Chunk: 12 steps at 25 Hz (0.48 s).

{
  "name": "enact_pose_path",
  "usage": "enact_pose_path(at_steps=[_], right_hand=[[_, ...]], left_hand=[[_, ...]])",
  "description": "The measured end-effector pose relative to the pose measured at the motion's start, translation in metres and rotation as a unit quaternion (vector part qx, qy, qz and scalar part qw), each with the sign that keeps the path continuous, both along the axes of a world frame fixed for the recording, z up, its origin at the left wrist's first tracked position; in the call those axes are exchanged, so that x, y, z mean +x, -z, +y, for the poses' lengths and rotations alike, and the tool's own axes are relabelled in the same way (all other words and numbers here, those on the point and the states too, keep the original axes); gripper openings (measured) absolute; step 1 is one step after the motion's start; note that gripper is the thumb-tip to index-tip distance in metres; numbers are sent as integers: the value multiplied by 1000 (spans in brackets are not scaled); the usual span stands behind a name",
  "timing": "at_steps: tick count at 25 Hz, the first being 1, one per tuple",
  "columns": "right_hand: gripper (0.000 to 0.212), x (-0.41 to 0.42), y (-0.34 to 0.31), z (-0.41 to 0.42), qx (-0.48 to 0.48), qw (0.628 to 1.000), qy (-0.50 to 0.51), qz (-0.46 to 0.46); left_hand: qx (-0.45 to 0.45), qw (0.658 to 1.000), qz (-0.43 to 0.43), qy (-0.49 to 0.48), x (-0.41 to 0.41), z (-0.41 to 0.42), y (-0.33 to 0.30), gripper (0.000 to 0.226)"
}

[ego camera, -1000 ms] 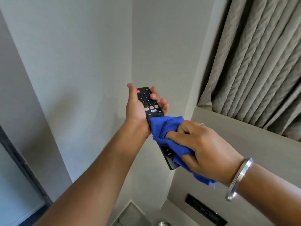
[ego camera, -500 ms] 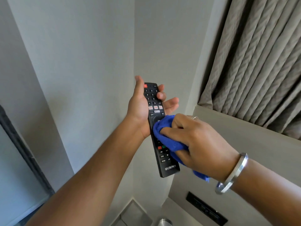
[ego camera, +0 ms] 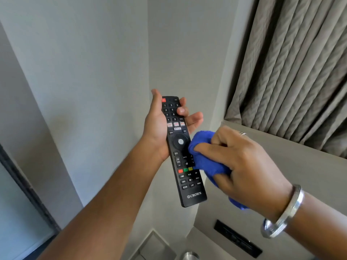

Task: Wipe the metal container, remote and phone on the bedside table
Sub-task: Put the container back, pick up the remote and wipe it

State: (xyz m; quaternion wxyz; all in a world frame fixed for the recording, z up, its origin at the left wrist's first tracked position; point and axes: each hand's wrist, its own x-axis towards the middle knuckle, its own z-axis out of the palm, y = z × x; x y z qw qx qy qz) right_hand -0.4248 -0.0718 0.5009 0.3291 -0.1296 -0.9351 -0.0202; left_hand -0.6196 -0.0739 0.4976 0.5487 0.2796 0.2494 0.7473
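Observation:
A long black remote point(ego camera: 183, 162) with coloured buttons is held upright in the air, buttons facing me. My left hand point(ego camera: 156, 126) grips its upper half from behind, thumb on the left edge and fingers curled over the right. My right hand point(ego camera: 242, 162) is closed around a bunched blue cloth point(ego camera: 203, 156), which touches the remote's right edge near the middle buttons. The top of the metal container point(ego camera: 189, 256) shows at the bottom edge. The phone is out of view.
A grey wall corner fills the background. Beige pleated curtains point(ego camera: 293, 68) hang at the upper right above a padded panel point(ego camera: 309, 166) with a black switch plate point(ego camera: 237, 239). A dark frame point(ego camera: 28, 188) runs along the lower left.
The cloth has slid off the remote's face toward its right edge, uncovering the lower buttons. Both hands and the remote sit slightly lower and further right in view.

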Motion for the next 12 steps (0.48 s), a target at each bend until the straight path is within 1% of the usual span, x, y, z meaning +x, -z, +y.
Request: enact_pose_path(at_steps=[2,4,6,9,12], right_hand=[[30,-6,6,-11,-3,999,-20,-35],[31,-9,12,-15,-12,997,-22,-78],[32,-6,12,-9,8,994,-20,-106],[35,2,9,3,48,991,-7,-126],[31,8,8,11,60,988,20,-140]], left_hand=[[5,1000,2,10,3,2,-1,71],[11,1000,15,20,4,2,-4,70],[12,999,25,26,6,2,-4,71],[12,998,59,18,11,3,-1,71],[18,997,75,22,8,5,-1,71]])
